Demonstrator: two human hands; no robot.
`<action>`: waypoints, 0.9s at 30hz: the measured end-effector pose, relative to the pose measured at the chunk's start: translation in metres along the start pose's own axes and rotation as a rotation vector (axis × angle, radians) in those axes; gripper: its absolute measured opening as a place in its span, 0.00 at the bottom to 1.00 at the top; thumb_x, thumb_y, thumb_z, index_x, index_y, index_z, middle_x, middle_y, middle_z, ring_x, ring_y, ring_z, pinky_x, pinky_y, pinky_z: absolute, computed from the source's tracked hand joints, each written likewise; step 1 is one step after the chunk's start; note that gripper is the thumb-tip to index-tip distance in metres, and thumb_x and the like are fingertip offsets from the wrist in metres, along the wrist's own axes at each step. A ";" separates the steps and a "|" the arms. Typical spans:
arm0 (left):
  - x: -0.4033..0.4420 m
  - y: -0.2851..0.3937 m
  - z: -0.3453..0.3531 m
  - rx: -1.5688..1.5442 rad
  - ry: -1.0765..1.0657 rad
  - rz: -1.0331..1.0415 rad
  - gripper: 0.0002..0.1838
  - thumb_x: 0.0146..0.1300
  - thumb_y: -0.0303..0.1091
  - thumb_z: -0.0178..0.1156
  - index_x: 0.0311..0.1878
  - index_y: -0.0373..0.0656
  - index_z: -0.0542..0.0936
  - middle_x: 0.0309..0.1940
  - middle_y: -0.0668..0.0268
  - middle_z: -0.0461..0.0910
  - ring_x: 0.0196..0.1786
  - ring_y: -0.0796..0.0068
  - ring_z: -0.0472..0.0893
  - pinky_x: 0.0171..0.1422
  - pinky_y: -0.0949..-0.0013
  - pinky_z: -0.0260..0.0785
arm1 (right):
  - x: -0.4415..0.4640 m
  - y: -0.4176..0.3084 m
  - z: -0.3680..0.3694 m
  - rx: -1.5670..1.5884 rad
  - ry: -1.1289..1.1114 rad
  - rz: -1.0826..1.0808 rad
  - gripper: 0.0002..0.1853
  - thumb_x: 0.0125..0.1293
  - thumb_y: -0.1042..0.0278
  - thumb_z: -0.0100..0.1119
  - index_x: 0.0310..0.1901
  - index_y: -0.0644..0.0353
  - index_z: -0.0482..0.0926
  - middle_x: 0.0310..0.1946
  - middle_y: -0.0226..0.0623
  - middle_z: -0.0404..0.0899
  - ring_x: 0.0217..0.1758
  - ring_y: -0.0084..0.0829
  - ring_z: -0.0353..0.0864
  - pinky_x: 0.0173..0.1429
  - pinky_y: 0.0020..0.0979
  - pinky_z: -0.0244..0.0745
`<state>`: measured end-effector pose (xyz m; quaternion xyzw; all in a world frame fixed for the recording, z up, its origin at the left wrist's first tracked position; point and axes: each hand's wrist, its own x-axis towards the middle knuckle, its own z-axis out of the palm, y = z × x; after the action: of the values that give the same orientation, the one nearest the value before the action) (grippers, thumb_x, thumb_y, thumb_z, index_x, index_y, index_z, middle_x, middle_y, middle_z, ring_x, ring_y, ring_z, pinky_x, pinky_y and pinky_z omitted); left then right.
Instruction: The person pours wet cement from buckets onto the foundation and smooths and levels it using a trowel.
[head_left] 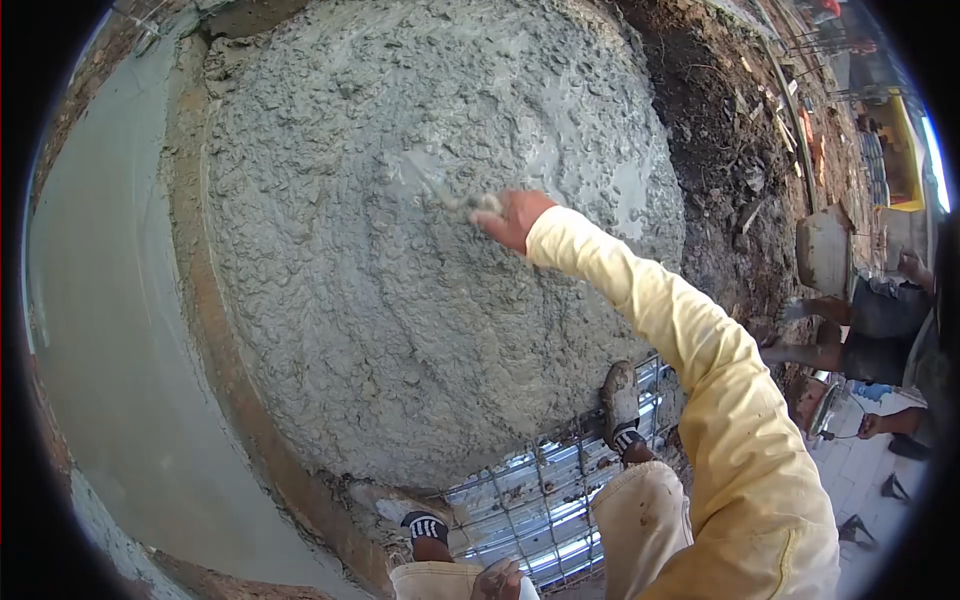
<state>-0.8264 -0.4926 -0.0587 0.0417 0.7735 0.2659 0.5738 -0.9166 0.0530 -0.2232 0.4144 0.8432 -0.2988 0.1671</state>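
Observation:
My right hand (515, 220), at the end of a pale yellow sleeve, is closed around the handle of a trowel (412, 175). Its blade is smeared with grey and blurred, and lies on the rough surface of wet concrete (440, 310). A few smooth, shiny patches show around the blade. Low in the view, my left hand (497, 580) is by my left knee with its fingers curled. Whether it holds anything cannot be made out.
My shoes stand at the near edge of the concrete, beside a rebar grid (545, 500) over shiny metal sheeting. A board (235, 370) separates a smooth grey slab (110, 330) on the left. Dug soil (720, 130) borders the right, where another person's legs (830, 340) show.

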 end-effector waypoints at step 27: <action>-0.004 -0.047 0.165 -0.276 -0.046 -0.592 0.21 0.60 0.52 0.57 0.49 0.49 0.73 0.34 0.68 0.76 0.34 0.73 0.74 0.33 0.64 0.70 | 0.127 0.329 -0.118 0.398 0.272 0.633 0.32 0.60 0.38 0.54 0.51 0.62 0.78 0.45 0.50 0.80 0.43 0.43 0.81 0.52 0.42 0.72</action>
<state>-0.6638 -0.4746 -0.1099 -0.2570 0.6956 0.1888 0.6438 -0.7341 0.3618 -0.3199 0.7140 0.6138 -0.3325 0.0540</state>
